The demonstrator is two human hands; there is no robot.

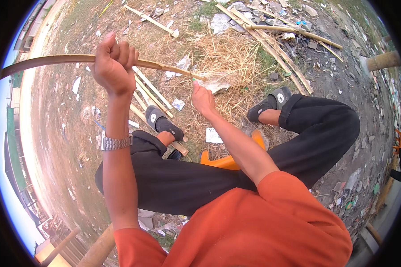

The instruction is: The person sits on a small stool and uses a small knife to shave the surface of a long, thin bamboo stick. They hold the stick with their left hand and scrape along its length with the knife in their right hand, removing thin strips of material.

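Note:
My left hand [115, 64] is closed in a fist around a long bamboo strip [165, 67]. The strip bows slightly, running from the far left past the fist to a tip in front of me. Just below that tip is my right hand [203, 99], its fingers curled and the thumb raised close to the strip. What the right hand grips, if anything, is hidden. A pale flat piece [217, 85] lies or sticks out beyond its fingers; I cannot tell whether it is held. Dry straw-like shavings [236, 58] spread on the ground beyond.
Split bamboo strips [272, 46] lie at the far right, with more pale strips [153, 91] beside my left foot. An orange plastic piece [223, 162] sits between my legs, near a small white paper [214, 135]. A bamboo pole [383, 61] juts in at the right.

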